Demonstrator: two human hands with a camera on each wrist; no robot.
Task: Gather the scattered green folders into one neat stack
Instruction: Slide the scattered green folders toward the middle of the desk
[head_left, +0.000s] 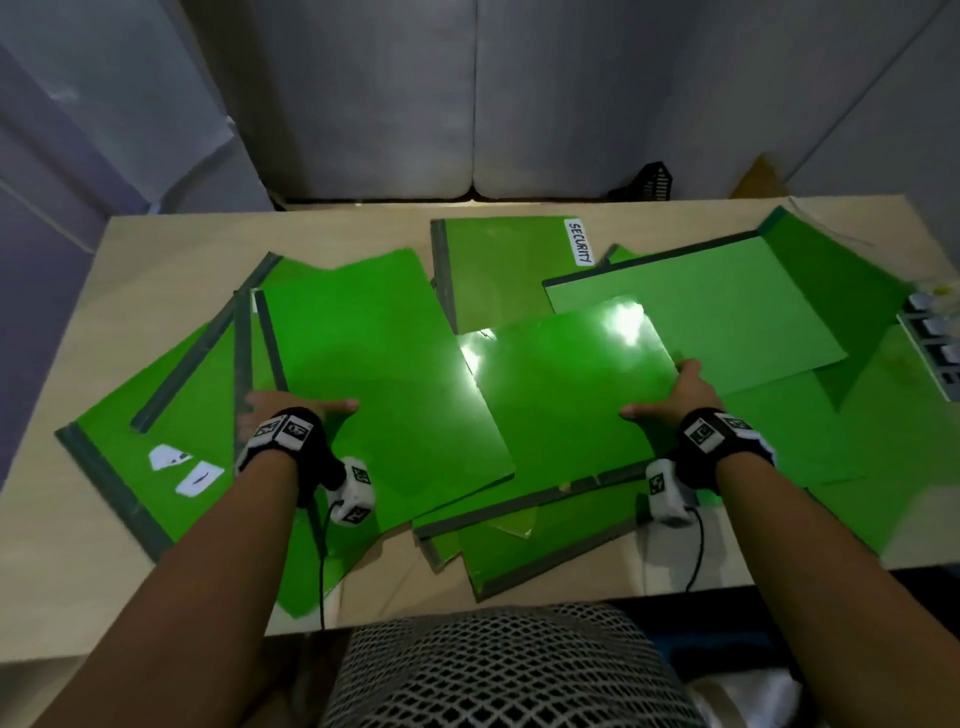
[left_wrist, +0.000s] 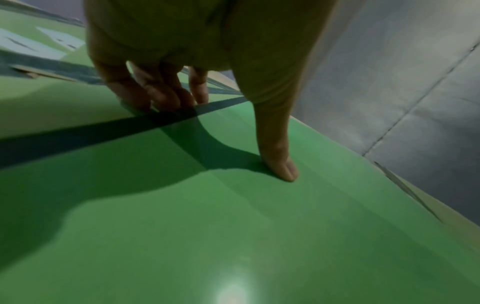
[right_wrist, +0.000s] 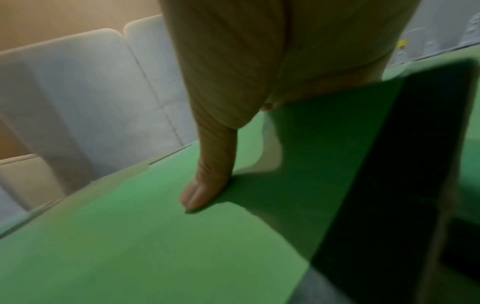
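Several green folders lie scattered and overlapping on a pale wooden table (head_left: 332, 228). My left hand (head_left: 298, 408) grips the left, dark-spined edge of one folder (head_left: 374, 364). Its thumb (left_wrist: 280, 156) presses on the cover and its fingers (left_wrist: 155, 92) curl at the spine. My right hand (head_left: 662, 395) grips the right edge of a glossy folder (head_left: 561, 395) at the centre. Here the thumb (right_wrist: 207, 185) lies on top of that folder (right_wrist: 155, 246), while the fingers are hidden beneath it. The left folder overlaps the glossy one.
A folder labelled SECURITY (head_left: 509, 270) lies at the back. An open folder (head_left: 717, 312) spreads at the right, and others fan out at the left (head_left: 156, 415) and near the front edge (head_left: 519, 561). A grey buttoned object (head_left: 935, 343) sits at the right edge. A mesh chair back (head_left: 509, 670) is in front.
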